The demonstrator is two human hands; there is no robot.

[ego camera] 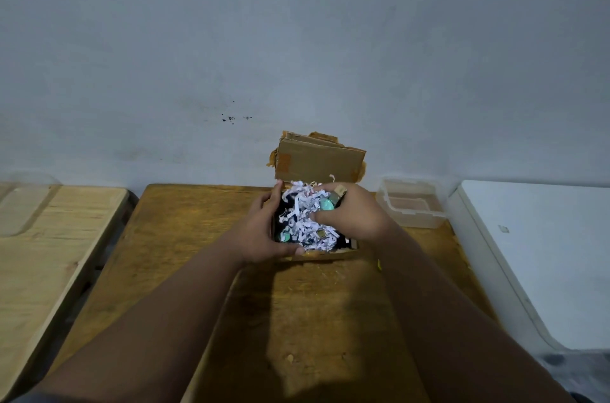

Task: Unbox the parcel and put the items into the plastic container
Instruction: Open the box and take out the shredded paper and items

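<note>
A small cardboard parcel box [321, 161] stands open on the brown wooden table [198, 231], its lid flap upright against the wall. White shredded paper [302, 214] fills it, with small items showing through: a teal round one [286, 235] at the lower left and a gold-edged one [321, 233]. My left hand [264, 231] grips the box's left side. My right hand [355, 214] is inside the box at its right, closed on a teal round item [328, 204] and a gold-capped piece. The clear plastic container [411, 203] sits empty to the right of the box.
A light wooden table [49, 237] stands at the left with a clear lid-like sheet [19, 207] on it. A white surface [544, 254] lies at the right. The grey wall is directly behind the box.
</note>
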